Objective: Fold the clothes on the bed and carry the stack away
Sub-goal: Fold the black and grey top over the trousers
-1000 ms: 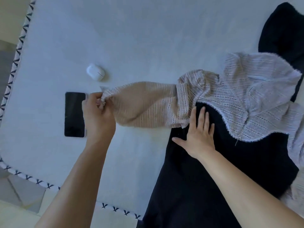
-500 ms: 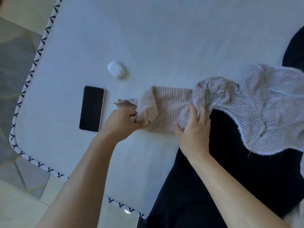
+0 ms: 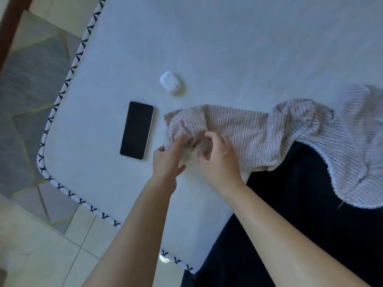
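Right hand (image 3: 217,160) moved to sleeve (image 3: 234,129), beside left hand (image 3: 169,160)

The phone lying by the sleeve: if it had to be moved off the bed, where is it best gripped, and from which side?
Grip the phone across its two long edges, coming straight down from above. It lies flat, screen up, on the bed, with bare sheet on both long sides. The knit sleeve and earbud case lie apart from it.
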